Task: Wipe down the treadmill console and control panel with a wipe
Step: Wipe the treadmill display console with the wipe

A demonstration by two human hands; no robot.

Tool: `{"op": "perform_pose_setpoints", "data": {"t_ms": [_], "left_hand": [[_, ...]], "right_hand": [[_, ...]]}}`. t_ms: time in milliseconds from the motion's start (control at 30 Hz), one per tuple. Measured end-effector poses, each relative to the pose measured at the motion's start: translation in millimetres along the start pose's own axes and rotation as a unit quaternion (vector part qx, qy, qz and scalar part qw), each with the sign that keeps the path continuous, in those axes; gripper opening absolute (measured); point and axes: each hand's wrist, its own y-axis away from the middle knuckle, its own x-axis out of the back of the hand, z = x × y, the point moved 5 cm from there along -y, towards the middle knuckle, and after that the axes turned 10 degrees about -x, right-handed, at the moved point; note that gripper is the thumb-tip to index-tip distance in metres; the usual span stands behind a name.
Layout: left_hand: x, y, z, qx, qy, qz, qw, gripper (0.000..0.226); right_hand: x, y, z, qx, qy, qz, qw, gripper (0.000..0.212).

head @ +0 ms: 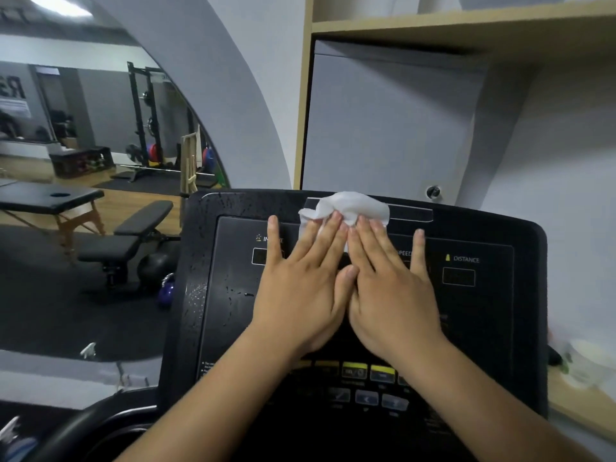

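Head view: two bare forearms come in from the near edge and reach up over the black treadmill console. Near the wrists sit rows of buttons, some yellow, some grey, a bit blurry.

A little farther, the left hand and the right hand lie flat on the dark control panel, side by side and touching along the thumbs. Both hands are spread out with straight fingers, not making fists. Their fingertips press down on a crumpled white wipe. The wipe sits at the far middle of the console, and part of it sticks out past the fingers over the far edge strip. The word DISTANCE shows on the right of the panel, which is bare there. Small wet drops dot the left side of the panel, which is also bare.

To the left, beyond the console edge, a big mirror shows a gym with a black bench and lots of bare floor. To the right is a wooden shelf and a grey wall close behind the console.
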Motion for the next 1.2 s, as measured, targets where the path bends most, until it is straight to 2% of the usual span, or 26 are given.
{"op": "perform_pose_setpoints", "data": {"t_ms": [200,300,467,667,900,1100,1200], "left_hand": [[-20.6,64.0,9.9,-0.015,0.039,-0.012,0.999,0.064],[-18.9,56.4,-2.8,-0.017,0.015,-0.01,1.0,0.061],[-0.7,18.9,-25.5,0.025,-0.002,0.017,1.0,0.059],[-18.8,73.0,-14.7,0.018,0.005,0.029,0.999,0.059],[-0.5,31.2,-44.2,0.033,-0.036,0.034,0.998,0.063],[-21.1,84.6,-28.7,0.037,-0.031,0.019,0.999,0.066],[-12.9,70.1,-40.3,0.027,-0.039,0.018,0.999,0.062]], "right_hand": [[-17.8,59.2,-10.1,0.057,-0.024,-0.007,0.998,0.067],[-15.5,42.0,-11.2,0.06,-0.019,-0.006,0.998,0.068],[-0.5,-9.4,-25.5,0.029,0.002,-0.015,0.999,0.067],[-17.1,47.0,-29.8,0.078,-0.027,0.001,0.997,0.069],[1.3,-8.7,-51.5,0.052,-0.001,-0.02,0.998,0.067],[-13.4,44.1,-54.7,0.084,-0.039,-0.029,0.995,0.068],[-8.1,24.1,-59.6,0.083,-0.035,-0.039,0.995,0.068]]}}
